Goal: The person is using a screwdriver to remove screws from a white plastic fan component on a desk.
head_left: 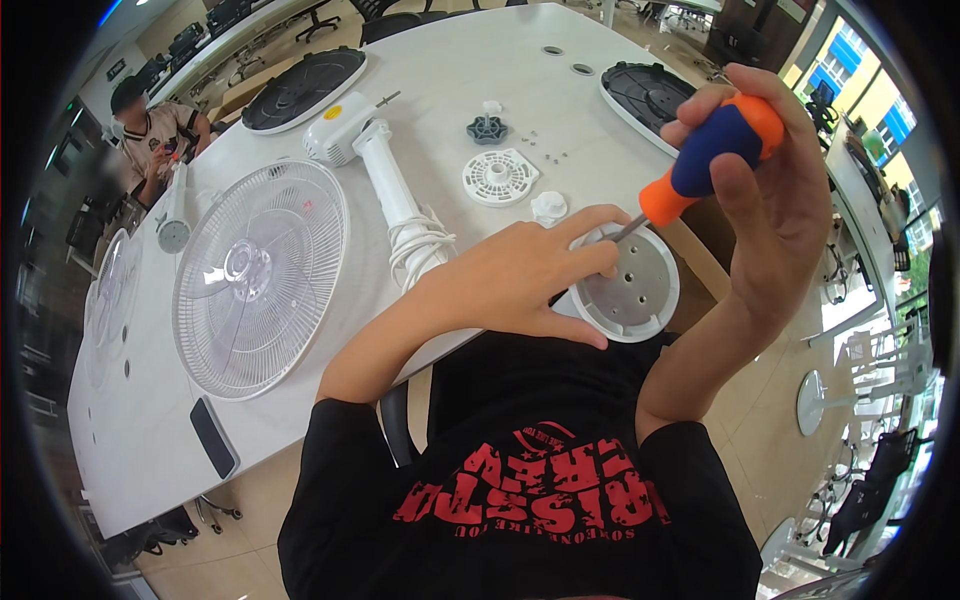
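Currently, right hand [775, 195]: fingers wrapped round screwdriver [708, 152]
Left hand [535, 268]: fingers holding disc [650, 292] at its left side
Disc: probably light, stiff; best gripped by its rim

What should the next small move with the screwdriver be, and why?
Probably a slight turn of the screwdriver with the right hand: the shaft angles down to the round white part, where the left hand rests. The tip is hidden, so its seating is unconfirmed.

Your screwdriver [708, 158] has a smooth plastic handle [712, 160] and metal shaft [630, 228]; your shirt [550, 390] is matt cloth, the desk [440, 70] smooth.
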The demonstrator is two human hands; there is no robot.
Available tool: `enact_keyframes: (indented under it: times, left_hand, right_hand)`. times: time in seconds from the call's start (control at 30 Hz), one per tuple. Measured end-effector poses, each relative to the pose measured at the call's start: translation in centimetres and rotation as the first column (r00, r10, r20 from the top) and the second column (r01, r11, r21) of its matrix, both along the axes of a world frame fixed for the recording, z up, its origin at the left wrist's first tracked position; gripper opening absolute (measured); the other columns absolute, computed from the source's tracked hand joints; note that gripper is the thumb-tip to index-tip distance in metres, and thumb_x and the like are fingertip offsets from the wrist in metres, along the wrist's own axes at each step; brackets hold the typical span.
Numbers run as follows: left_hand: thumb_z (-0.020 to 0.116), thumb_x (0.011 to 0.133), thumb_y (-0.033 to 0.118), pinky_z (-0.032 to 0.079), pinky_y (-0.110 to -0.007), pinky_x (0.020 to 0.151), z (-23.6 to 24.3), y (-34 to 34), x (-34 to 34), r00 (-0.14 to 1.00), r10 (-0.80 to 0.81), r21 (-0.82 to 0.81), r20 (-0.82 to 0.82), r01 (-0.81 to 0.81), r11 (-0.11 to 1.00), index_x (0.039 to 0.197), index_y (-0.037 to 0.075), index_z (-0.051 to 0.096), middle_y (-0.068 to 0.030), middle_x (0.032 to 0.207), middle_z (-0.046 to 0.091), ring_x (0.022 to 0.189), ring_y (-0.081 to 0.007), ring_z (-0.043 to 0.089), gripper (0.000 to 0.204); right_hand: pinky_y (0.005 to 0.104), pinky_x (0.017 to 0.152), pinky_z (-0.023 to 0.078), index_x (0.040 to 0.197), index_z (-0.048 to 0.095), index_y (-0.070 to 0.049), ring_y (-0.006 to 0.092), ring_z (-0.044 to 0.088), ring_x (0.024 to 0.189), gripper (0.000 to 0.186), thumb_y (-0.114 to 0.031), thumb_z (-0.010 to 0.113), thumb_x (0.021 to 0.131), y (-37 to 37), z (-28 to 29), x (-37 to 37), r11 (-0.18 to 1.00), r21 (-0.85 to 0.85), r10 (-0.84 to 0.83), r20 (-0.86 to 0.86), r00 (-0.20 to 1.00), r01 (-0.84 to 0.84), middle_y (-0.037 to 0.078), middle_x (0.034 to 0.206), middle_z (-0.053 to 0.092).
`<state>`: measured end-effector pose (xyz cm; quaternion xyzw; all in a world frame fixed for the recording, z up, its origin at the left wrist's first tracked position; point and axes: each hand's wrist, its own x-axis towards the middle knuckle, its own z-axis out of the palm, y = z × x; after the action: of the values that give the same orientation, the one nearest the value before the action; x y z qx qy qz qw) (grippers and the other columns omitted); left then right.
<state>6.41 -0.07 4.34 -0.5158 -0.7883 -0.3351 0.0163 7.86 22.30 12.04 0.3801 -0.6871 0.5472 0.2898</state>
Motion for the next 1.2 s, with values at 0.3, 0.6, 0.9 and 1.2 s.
enact_keyframes:
  times: [0.3,0.6,0.9,1.2]
  left_hand:
    - [0.083,0.081,0.045,0.054,-0.047,0.071,-0.2,-0.1,0.3,0.999,-0.043,0.038,-0.012,0.044,0.998,0.110,0.009,0.053,-0.0163,0.146,0.047,0.076,-0.0418,0.067,0.055]
    - [0.087,0.079,0.047,0.054,-0.036,0.060,-0.8,-0.3,-1.0,0.998,-0.063,0.079,-0.017,0.064,0.995,0.105,0.005,0.058,-0.0148,0.152,0.046,0.062,-0.0278,0.067,0.057]
    - [0.088,0.077,0.046,0.056,-0.035,0.061,-0.9,0.5,-0.9,0.997,-0.061,0.050,-0.045,0.063,0.997,0.107,0.005,0.059,-0.0144,0.153,0.046,0.063,-0.0274,0.069,0.058]
    - [0.089,0.075,0.048,0.056,-0.032,0.060,-0.8,0.3,-1.1,1.000,-0.028,-0.012,-0.006,0.028,1.000,0.108,0.007,0.060,-0.0140,0.155,0.045,0.069,-0.0253,0.069,0.061]
  right_hand:
    - [0.0361,0.090,0.059,0.142,0.053,0.004,0.0246,0.071,0.098,0.060,-0.028,0.076,0.095,-1.6,-0.1,1.4,0.988,0.019,-0.150,-0.077,0.986,0.152,0.018,0.109,0.068]
    - [0.0366,0.090,0.055,0.133,0.054,0.004,0.0208,0.065,0.102,0.068,-0.056,0.058,0.101,4.1,-0.7,0.6,0.799,-0.536,-0.427,-0.187,0.885,0.272,0.021,0.126,0.064]
    - [0.0382,0.090,0.064,0.113,0.041,-0.008,0.0312,0.077,0.091,0.032,-0.007,0.069,0.098,3.8,-14.6,-13.6,0.624,-0.757,0.232,0.415,0.880,0.192,0.026,0.119,0.069]
    - [0.0407,0.098,0.061,0.116,0.034,-0.003,0.0364,0.071,0.108,0.037,-0.001,0.067,0.097,-2.2,-24.5,-17.4,0.680,-0.690,0.364,0.611,0.703,0.248,0.027,0.136,0.056]
